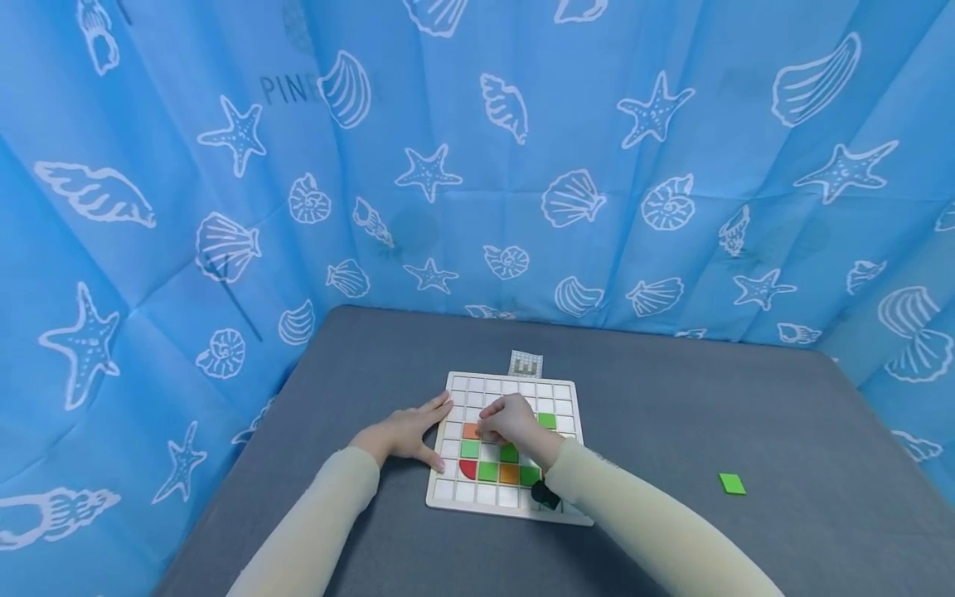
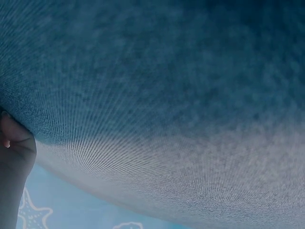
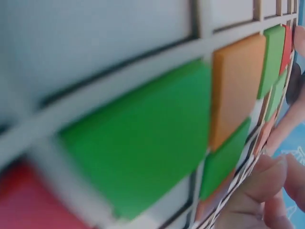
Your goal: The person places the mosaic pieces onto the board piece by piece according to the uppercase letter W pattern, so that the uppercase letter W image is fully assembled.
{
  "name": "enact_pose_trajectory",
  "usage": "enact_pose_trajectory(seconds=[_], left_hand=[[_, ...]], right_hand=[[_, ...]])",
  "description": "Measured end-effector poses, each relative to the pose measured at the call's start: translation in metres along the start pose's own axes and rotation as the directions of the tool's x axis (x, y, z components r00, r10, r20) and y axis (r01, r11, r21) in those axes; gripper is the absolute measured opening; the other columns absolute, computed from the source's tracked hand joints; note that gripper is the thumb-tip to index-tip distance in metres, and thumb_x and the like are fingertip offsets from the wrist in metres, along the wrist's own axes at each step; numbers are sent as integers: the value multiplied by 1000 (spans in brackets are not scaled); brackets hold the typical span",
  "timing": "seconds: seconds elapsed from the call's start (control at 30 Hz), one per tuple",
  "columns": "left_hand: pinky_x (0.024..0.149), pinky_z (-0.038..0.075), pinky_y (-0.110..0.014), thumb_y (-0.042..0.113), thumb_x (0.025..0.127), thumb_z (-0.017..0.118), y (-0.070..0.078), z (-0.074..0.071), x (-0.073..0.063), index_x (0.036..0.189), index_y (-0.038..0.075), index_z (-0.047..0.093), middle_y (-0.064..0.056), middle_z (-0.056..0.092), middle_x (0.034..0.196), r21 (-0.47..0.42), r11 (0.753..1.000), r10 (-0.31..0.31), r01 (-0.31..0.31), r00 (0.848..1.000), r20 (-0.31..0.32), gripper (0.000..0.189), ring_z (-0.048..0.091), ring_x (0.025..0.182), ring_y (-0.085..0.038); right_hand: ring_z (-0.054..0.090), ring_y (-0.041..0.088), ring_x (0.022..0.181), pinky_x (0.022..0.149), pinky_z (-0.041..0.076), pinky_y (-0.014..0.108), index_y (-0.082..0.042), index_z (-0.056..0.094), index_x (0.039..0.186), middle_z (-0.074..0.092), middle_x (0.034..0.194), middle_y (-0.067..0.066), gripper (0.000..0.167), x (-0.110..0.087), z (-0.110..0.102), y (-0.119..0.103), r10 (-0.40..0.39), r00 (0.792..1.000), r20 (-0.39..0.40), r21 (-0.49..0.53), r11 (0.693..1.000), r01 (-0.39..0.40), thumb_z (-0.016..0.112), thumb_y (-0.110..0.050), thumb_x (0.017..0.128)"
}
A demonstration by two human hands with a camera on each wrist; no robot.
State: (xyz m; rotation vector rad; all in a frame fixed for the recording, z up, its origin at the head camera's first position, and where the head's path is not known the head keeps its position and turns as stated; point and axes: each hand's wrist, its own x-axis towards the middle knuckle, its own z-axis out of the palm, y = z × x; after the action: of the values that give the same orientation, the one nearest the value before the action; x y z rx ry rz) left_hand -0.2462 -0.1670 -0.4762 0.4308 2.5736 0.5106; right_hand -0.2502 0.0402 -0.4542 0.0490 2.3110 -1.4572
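A white grid board [image 1: 485, 496] lies on the table, with square tiles in several cells. My left hand [image 1: 403, 431] rests at its left edge, fingers extended towards the upper side and thumb on the lower edge. Curled over the board's middle, my right hand [image 1: 515, 421] pinches with its fingertips at the right edge of an orange tile [image 1: 470, 431]. Below that tile sit a light green tile [image 1: 469, 448] and a red rounded tile [image 1: 467, 469]. In the right wrist view, the fingers [image 3: 269, 179] reach the far tiles; a green tile [image 3: 147, 133] fills the foreground.
A small printed card [image 1: 525, 365] lies behind the board. One loose green tile [image 1: 732, 483] is on the grey table [image 1: 656, 398] to the right. A blue curtain [image 1: 462, 224] with shell patterns hangs behind. Dark cloth [image 2: 157, 71] fills most of the left wrist view.
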Motion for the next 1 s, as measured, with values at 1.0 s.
enact_pose_trajectory(seconds=[1.0], left_hand=[[110, 26, -53, 52, 72, 80, 2, 1, -1, 157, 21, 19, 4, 6, 163, 16, 1000, 19, -19, 1000, -11, 109, 20, 145, -32]], right_hand=[[56, 22, 97, 79, 48, 43, 10, 57, 125, 58, 122, 25, 44, -74, -194, 71, -192, 980, 52, -140, 970, 198, 64, -20, 95]])
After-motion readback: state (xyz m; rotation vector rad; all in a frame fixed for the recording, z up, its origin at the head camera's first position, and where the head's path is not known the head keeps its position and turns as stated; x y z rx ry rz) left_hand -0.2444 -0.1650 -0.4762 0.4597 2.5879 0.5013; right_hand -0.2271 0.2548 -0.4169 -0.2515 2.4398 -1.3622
